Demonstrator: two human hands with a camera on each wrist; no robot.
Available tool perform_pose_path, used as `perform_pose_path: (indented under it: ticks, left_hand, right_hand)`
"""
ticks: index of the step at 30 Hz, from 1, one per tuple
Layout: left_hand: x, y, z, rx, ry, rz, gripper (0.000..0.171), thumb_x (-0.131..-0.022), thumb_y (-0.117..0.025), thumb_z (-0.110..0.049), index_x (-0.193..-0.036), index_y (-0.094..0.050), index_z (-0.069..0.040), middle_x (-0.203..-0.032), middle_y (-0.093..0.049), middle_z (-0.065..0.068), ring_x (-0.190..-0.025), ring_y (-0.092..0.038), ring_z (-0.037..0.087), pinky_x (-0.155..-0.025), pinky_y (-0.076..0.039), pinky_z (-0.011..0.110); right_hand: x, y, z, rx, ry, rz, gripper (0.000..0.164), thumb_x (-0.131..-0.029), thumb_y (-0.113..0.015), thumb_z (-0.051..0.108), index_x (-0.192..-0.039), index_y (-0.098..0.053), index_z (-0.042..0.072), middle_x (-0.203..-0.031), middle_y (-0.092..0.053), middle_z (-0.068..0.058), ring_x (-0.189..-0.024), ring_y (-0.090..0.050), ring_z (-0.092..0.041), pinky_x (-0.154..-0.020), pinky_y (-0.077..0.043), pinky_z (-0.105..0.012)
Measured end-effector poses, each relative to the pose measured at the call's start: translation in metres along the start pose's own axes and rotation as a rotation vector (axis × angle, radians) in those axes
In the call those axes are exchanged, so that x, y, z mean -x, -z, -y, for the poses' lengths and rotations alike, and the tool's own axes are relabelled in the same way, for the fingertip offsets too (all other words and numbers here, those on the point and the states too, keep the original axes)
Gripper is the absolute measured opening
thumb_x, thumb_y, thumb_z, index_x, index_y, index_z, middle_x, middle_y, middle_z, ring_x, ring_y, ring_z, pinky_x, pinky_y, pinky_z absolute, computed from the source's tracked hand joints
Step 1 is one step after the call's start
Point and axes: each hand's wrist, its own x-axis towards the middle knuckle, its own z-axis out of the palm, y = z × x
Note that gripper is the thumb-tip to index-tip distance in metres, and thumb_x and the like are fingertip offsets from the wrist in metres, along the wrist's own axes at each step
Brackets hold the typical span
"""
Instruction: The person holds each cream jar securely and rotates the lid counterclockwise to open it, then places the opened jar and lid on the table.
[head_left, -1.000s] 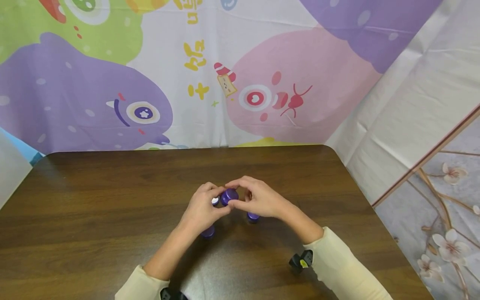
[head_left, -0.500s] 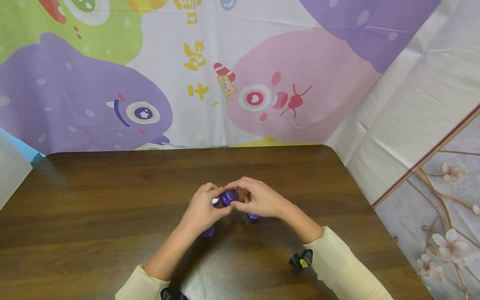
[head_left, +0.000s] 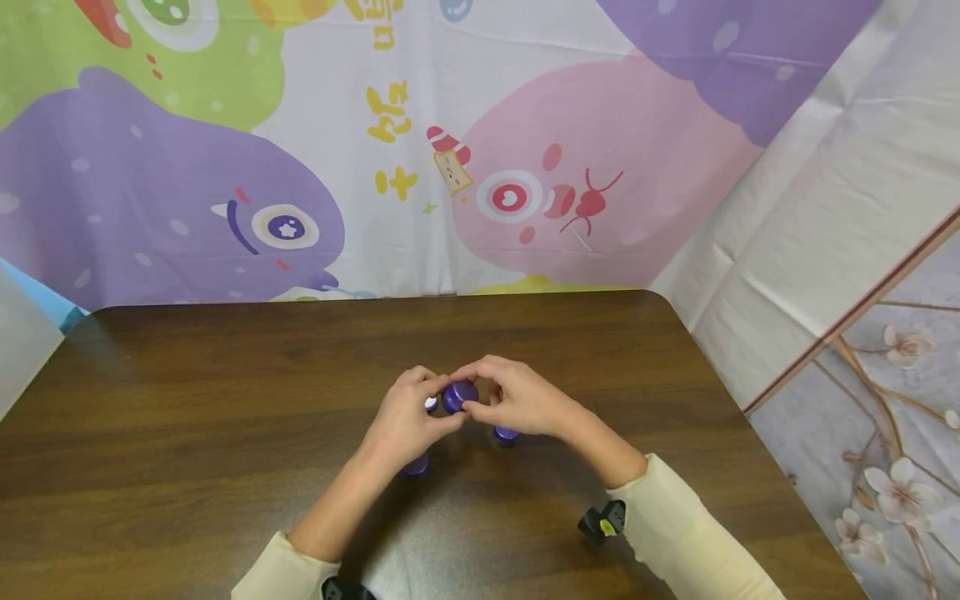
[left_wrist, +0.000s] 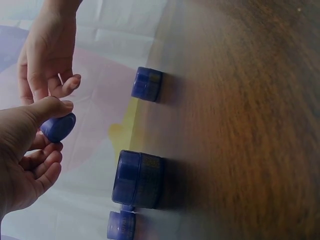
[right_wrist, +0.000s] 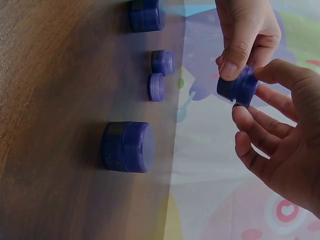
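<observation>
Both hands meet around one small purple jar (head_left: pixel 460 397), held above the table. My left hand (head_left: pixel 405 417) pinches its darker lower part, the thumb (right_wrist: pixel 230 70) pressed on the side. The thumb and fingers of my right hand (head_left: pixel 521 396) grip the shiny lid (right_wrist: pixel 246 86) at its rim. A narrow notch shows between lid and jar in the right wrist view. Below the hands stand two lidded purple jars, one on the left (head_left: pixel 416 464) and one on the right (head_left: pixel 506 435). Beyond them are a smaller jar (right_wrist: pixel 162 62) and a loose purple lid (right_wrist: pixel 156 87).
The brown wooden table (head_left: pixel 225 400) ends at a cartoon-printed cloth (head_left: pixel 405 250) hanging behind. A pale panel (head_left: pixel 810 208) and a floral panel (head_left: pixel 885 400) border the right side. A white round top (head_left: pixel 431 402) shows beside the left fingers.
The held jar and its lid shift very slightly right and down in the head view. Both hands keep their grip, and the jars on the table stay in place.
</observation>
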Motion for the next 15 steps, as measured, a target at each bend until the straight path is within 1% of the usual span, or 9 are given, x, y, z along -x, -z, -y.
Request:
perform_pose_path:
  ticks: [4,10,12,15]
  left_hand:
    - [0.0004,0.0004,0.0,0.003,0.016,0.012,0.045,-0.07,-0.081,-0.019,-0.107,-0.069,0.002,-0.09,-0.061,0.007,-0.084,-0.055,0.021,-0.071,-0.048,0.03]
    - [0.0006,0.0006,0.0002,-0.003,0.01,0.008,0.046,-0.069,-0.08,-0.018,-0.109,-0.068,0.002,-0.091,-0.061,0.007,-0.084,-0.055,0.021,-0.071,-0.048,0.031]
    - [0.0008,0.0003,0.0007,-0.006,0.001,0.003,0.046,-0.07,-0.08,-0.019,-0.109,-0.068,0.002,-0.091,-0.061,0.007,-0.084,-0.055,0.019,-0.072,-0.049,0.031]
    - [0.0014,0.0,0.0011,-0.005,-0.009,-0.003,0.046,-0.07,-0.081,-0.02,-0.109,-0.068,0.002,-0.09,-0.061,0.006,-0.084,-0.055,0.019,-0.073,-0.049,0.032]
  right_hand:
    - [0.0005,-0.0003,0.0011,0.003,0.006,0.003,0.039,-0.085,-0.068,0.019,-0.123,-0.058,0.014,-0.102,-0.057,-0.004,-0.064,-0.049,-0.006,-0.056,-0.045,-0.019]
    - [0.0,-0.0004,0.0023,0.008,-0.009,-0.014,0.04,-0.086,-0.067,0.029,-0.123,-0.059,0.015,-0.105,-0.058,0.001,-0.064,-0.049,-0.006,-0.056,-0.044,-0.019]
    - [-0.0003,-0.0006,0.0019,0.006,-0.01,-0.015,0.037,-0.088,-0.066,0.029,-0.121,-0.059,0.014,-0.104,-0.059,0.002,-0.065,-0.049,-0.006,-0.056,-0.044,-0.019]
    - [-0.0004,-0.0011,0.001,-0.003,-0.006,-0.011,0.035,-0.088,-0.065,0.024,-0.121,-0.06,0.013,-0.103,-0.059,0.0,-0.065,-0.049,-0.007,-0.057,-0.044,-0.019]
